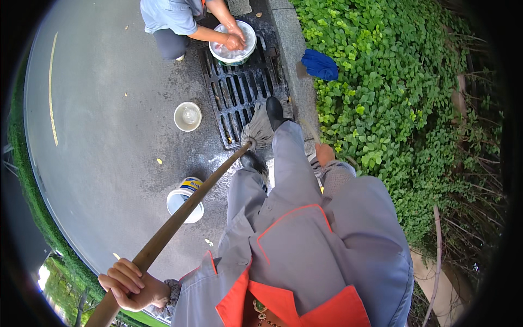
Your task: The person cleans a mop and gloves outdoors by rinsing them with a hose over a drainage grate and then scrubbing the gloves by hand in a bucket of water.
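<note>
My left hand [132,286] grips the wooden handle [179,225] of a string mop, which slants away from me. The grey mop head [258,127] rests on the near end of a metal drain grate [233,92]. One of my black boots [274,111] is against the mop strands, and the other [251,160] stands just behind the mop head. At my right side, my right hand [325,154] is closed around a pale, see-through hose [311,131]. Its end points toward the kerb and the boot; whether water runs from it I cannot tell.
A crouching co-worker [173,20] has both hands in a white bucket [212,52] of sudsy water on the grate. Left of the grate sits a small white tub [188,116]; a labelled bucket [192,184] lies tilted nearer. Blue cloth [320,64] lies by the stone kerb [292,41] and hedge [376,102].
</note>
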Action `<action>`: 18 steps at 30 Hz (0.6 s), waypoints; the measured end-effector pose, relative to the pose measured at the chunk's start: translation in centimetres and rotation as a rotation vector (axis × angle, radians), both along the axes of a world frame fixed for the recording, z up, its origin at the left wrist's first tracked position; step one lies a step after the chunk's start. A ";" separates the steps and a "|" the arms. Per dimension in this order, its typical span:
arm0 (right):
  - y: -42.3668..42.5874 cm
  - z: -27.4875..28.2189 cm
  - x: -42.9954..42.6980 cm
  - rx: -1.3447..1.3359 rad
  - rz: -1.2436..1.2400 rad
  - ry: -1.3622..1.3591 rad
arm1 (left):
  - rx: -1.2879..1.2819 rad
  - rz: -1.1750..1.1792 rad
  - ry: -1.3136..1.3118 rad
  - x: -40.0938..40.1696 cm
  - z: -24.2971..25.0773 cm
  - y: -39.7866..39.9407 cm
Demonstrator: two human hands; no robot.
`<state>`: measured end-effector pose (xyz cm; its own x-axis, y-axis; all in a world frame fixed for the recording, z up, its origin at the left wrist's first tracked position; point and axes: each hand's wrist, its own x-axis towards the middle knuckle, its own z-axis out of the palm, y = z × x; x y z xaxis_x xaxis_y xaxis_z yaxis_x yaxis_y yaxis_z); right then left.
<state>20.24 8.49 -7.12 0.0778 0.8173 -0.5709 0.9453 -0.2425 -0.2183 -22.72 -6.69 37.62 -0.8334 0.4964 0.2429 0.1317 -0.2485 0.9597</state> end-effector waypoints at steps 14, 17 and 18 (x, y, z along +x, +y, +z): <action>1.5 -1.3 -0.5 0.144 0.093 -0.036 | -0.020 -0.117 0.040 -0.8 -0.7 -0.8; 0.6 1.5 -2.9 0.099 0.047 -0.061 | -0.070 -0.098 0.039 -0.8 -0.1 -1.5; 0.9 2.4 -3.8 0.015 0.009 -0.083 | -0.077 -0.099 0.018 -1.0 -0.4 -1.8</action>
